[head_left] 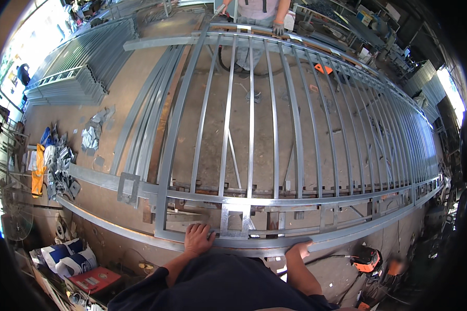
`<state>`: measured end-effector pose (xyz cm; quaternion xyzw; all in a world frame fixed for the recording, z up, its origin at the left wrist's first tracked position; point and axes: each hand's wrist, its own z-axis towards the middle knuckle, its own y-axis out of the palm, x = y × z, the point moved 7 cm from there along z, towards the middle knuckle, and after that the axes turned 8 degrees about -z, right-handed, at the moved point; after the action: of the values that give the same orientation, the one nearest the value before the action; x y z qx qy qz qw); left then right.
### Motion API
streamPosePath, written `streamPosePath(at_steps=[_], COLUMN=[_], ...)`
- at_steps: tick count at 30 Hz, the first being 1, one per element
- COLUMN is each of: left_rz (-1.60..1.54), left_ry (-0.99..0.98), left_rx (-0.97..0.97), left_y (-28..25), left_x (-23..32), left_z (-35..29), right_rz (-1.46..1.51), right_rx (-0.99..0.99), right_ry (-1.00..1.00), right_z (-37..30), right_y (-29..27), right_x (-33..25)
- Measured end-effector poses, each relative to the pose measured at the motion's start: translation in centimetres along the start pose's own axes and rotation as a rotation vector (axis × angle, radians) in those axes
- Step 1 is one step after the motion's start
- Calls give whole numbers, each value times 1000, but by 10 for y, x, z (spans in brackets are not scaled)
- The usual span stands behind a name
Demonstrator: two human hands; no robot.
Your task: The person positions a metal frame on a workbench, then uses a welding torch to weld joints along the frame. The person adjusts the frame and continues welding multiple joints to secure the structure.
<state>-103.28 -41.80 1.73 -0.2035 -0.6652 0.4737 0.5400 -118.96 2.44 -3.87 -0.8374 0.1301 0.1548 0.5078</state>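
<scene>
A large frame of silvery square metal tube [250, 114], with several parallel bars, lies raised in front of me. Its near rail [254, 242] runs across just before my body. On that rail's left part rests my left hand [197, 239], its fingers hooked over the far edge. Further right, my right hand [299, 251] grips the same rail from the near side, with part of its fingers hidden. Between the two hands, a short plate-like upright [235, 220] joins the rail to the long crossbar [275, 201] behind it.
Across the frame stands a person with a gloved hand [278, 29] on the far rail. Stacked barred panels [83, 62], loose tubes [145, 114] and metal scraps [62, 166] lie left. An orange-black machine [367, 259] sits at lower right, a red box [94, 280] at lower left.
</scene>
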Motion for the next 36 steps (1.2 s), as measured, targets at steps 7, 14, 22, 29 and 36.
streamPosePath(at_steps=[7,14,22,29,36], left_rz=[-10,13,3,12,17], left_ry=[-2,4,14,0,-21], left_rx=[-8,6,11,-2,-28], left_y=[-1,1,-1,-1,1], left_x=[0,-1,0,-1,-3], left_z=[-1,0,-1,-1,-1], right_rz=[-14,-9,-25,-53,8], right_rx=[10,21,27,13,-23], right_ry=[3,-9,14,-11,29], right_z=[3,12,1,17,-2], right_y=[2,5,1,9,1], right_x=[2,4,0,4,0])
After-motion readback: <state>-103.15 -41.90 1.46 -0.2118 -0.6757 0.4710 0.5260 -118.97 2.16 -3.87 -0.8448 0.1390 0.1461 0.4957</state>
